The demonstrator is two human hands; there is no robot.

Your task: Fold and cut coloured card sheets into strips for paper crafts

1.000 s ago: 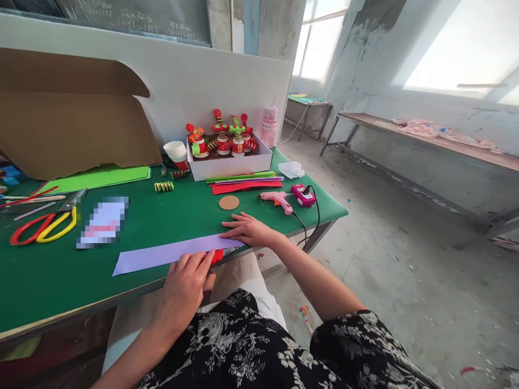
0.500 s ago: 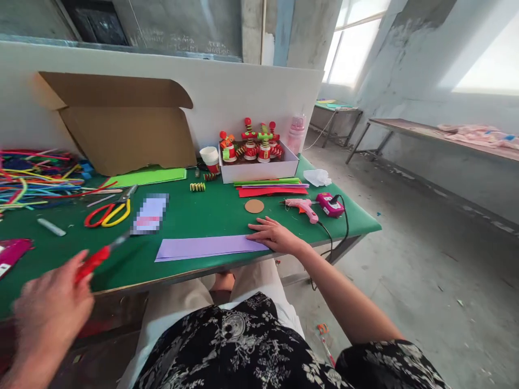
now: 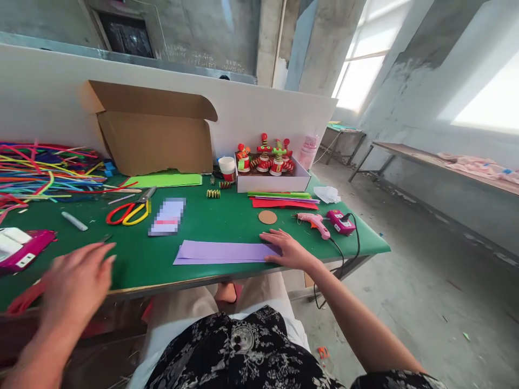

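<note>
My right hand [image 3: 288, 250] lies flat on the right end of folded or stacked strips of purple paper [image 3: 223, 252], fingers spread. My left hand [image 3: 79, 281] is over the table's left front part, smeared by motion, its fingers stretched and thumb apart. A small grey blade [image 3: 106, 238] shows just beyond its fingertips; the knife's red handle is not visible, likely behind the hand. Beside the left wrist lies a red item [image 3: 26, 297] I cannot make out. Scissors with red and yellow handles [image 3: 128, 212] lie beyond the left hand. A round brown disc [image 3: 267, 217] sits beyond the right hand.
A pink glue gun [image 3: 314, 222] and a magenta power block [image 3: 340, 222], with cords, are at the right. Behind are coloured paper strips [image 3: 284, 203], a white box [image 3: 271, 185] of toy figures and paper cups [image 3: 227, 166]. Pipe cleaners [image 3: 48, 173] heap at the left.
The red knife is no longer seen in my left hand, whose fingers have loosened. My right hand still rests on the purple paper. The view has shifted left.
</note>
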